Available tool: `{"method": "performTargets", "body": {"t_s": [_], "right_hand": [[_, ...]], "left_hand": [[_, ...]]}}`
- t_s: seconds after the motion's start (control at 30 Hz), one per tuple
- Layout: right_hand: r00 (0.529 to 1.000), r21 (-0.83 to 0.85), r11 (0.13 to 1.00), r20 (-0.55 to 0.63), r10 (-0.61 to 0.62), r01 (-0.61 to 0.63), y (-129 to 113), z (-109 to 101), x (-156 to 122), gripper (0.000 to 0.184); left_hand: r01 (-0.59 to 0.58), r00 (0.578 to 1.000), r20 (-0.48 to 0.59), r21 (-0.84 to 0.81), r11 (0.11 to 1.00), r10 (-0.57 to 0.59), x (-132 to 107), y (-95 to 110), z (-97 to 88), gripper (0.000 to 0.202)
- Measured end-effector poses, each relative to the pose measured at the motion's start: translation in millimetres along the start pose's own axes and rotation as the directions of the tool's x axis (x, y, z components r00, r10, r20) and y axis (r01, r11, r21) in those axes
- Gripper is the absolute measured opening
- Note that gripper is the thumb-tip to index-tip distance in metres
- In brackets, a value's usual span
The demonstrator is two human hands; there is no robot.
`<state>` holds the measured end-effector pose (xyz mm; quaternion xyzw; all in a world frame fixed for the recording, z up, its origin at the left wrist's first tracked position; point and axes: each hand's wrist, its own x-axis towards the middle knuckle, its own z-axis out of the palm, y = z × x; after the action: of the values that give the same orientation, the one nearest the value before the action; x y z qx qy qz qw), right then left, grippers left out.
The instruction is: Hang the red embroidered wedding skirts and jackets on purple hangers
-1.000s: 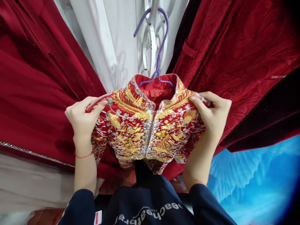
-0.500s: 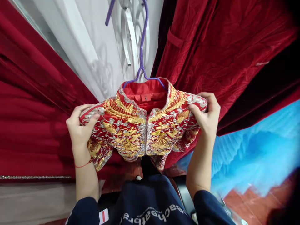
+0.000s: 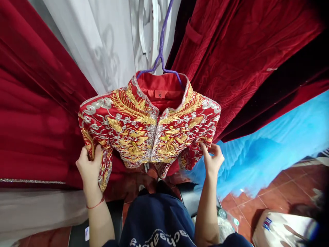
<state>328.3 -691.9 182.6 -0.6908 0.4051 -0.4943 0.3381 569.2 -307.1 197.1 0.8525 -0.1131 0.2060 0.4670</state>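
A red jacket (image 3: 144,127) thick with gold and silver embroidery hangs on a purple hanger (image 3: 161,51) in front of me, its front shut and an "S" size tag showing inside the collar. My left hand (image 3: 89,169) grips the lower part of the jacket's left sleeve, fingers curled round the cloth. My right hand (image 3: 212,159) pinches the hem of the right sleeve from below.
Dark red velvet garments hang close on the left (image 3: 33,113) and right (image 3: 244,61), with white sheer fabric (image 3: 102,44) behind the jacket. A bright blue pleated dress (image 3: 269,147) spreads at the right over red floor tiles (image 3: 257,212). A white bag (image 3: 282,226) lies at the bottom right.
Both hands slid down from the jacket's shoulders to the lower sleeves. The jacket now hangs wider and a little higher in view, and the camera tilted to show more floor.
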Motion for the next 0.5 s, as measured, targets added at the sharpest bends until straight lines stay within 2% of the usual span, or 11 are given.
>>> {"method": "performTargets", "body": {"t_s": [0.07,0.1,0.13,0.2,0.27,0.3,0.37,0.43,0.5], "right_hand": [[0.968,-0.138,0.979,-0.182,-0.175,0.151,-23.6,-0.1,-1.4,0.034],[0.941,-0.173,0.959,-0.219,-0.259,0.224,-38.4,1.3,-2.6,0.028],[0.926,-0.163,0.944,-0.205,-0.317,0.287,-54.3,3.4,-4.6,0.023],[0.919,-0.065,0.923,-0.095,-0.383,0.378,-87.3,9.6,-11.1,0.015],[0.907,0.102,0.909,0.084,-0.412,0.404,-118.0,17.9,-19.4,0.009],[0.886,0.19,0.899,0.183,-0.426,0.394,-131.4,22.9,-23.1,0.008],[0.81,0.328,0.868,0.341,-0.478,0.373,-153.5,34.4,-28.1,0.011],[0.734,0.399,0.833,0.415,-0.537,0.384,-168.2,47.5,-29.3,0.016],[0.696,0.411,0.807,0.423,-0.58,0.424,-176.2,61.0,-28.1,0.021]], "left_hand": [[0.015,0.987,-0.161,0.002,1.0,-0.015,-11.9,24.4,1.9,0.047],[0.001,0.977,-0.213,-0.018,1.0,-0.004,-18.4,37.8,2.2,0.051],[-0.025,0.973,-0.231,-0.045,0.999,0.014,-25.5,51.3,2.2,0.055],[-0.06,0.974,-0.223,-0.085,0.995,0.04,-41.3,77.0,1.9,0.056],[-0.056,0.986,-0.163,-0.12,0.991,0.036,-57.9,99.4,3.2,0.053],[-0.053,0.991,-0.13,-0.134,0.989,0.036,-65.7,109.3,4.8,0.049],[-0.091,0.994,-0.08,-0.155,0.984,0.08,-79.2,126.5,9.6,0.038],[-0.192,0.981,-0.031,-0.164,0.968,0.189,-90.3,140.4,14.8,0.025],[-0.286,0.95,0.076,-0.178,0.942,0.303,-100.5,151.1,19.0,0.02]]}}
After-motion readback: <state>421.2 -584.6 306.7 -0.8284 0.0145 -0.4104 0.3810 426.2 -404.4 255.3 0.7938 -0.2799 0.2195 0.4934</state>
